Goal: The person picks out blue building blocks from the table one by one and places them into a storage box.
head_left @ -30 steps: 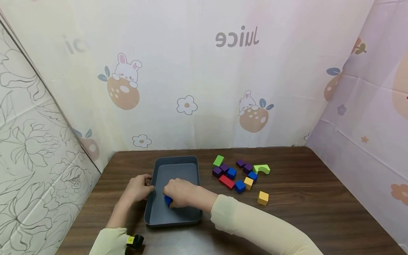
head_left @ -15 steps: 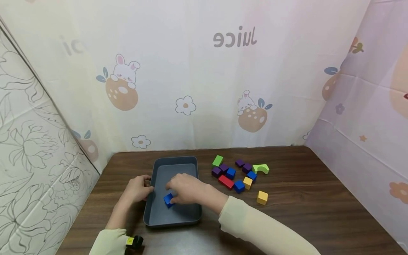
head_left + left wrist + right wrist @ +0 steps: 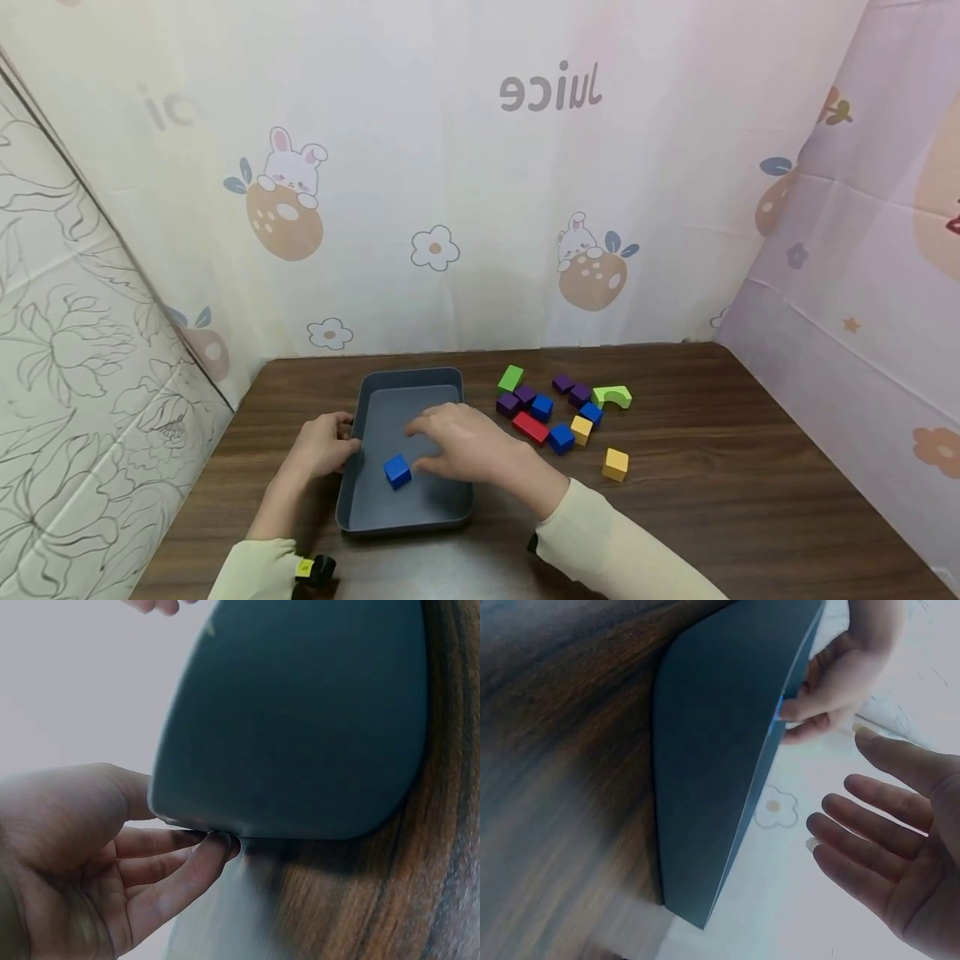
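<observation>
One blue cube in one grey tray, twelve more blocks lying loose on the table.

The blue cube [image 3: 397,471] sits on the tray floor just left of the right hand [image 3: 465,446], whose fingers are spread and released, holding nothing. The left hand [image 3: 324,444] grasps the grey tray [image 3: 408,521] by its left rim. Beyond the right hand's knuckles lies a cluster of blocks [image 3: 558,408]: four purple, three blue, two green, two yellow, one red.

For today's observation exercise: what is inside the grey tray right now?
One blue cube lies on the floor of the grey tray. The right hand hovers open above it, covering part of the floor, so anything beneath the hand cannot be seen.
</observation>
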Available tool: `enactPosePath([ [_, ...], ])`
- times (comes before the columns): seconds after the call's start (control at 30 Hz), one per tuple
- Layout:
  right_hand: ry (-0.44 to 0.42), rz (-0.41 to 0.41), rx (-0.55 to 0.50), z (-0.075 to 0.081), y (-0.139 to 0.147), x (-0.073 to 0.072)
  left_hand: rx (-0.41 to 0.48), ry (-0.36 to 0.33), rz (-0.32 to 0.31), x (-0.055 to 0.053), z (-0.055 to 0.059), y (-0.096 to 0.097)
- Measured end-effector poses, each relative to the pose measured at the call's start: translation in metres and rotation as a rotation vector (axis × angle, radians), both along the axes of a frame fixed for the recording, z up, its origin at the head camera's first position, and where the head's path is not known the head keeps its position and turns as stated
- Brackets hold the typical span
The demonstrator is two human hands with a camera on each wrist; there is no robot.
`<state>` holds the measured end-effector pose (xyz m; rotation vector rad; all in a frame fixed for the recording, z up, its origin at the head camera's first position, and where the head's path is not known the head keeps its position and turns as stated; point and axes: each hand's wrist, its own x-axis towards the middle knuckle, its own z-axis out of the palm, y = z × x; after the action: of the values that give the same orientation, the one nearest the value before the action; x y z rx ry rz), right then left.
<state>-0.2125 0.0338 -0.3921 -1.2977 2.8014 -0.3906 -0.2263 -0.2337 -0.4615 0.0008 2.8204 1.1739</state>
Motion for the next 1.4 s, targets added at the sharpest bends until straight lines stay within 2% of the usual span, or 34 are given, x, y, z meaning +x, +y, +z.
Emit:
enactPosePath([
  [0.33, 0.053, -0.077, -0.165, 0.002, 0.034, 0.002, 0.006, -0.002, 0.002, 0.000, -0.003, -0.002],
  [0.53, 0.104, -0.135, -0.209, 0.000, 0.052, 0.001, 0.003, 0.003, 0.001, -0.001, -0.002, -0.002],
  [0.93, 0.167, -0.265, -0.266, 0.006, 0.093, -0.017, 0.000, -0.006, -0.004, -0.001, -0.001, -0.001],
  [1.1, 0.163, -0.337, -0.258, 0.009, 0.109, -0.024, -0.003, -0.007, -0.003, -0.002, -0.002, 0.000],
  [1.4, 0.093, -0.422, -0.252, 0.009, 0.128, -0.032, 0.001, -0.002, 0.001, -0.001, -0.002, -0.001],
])
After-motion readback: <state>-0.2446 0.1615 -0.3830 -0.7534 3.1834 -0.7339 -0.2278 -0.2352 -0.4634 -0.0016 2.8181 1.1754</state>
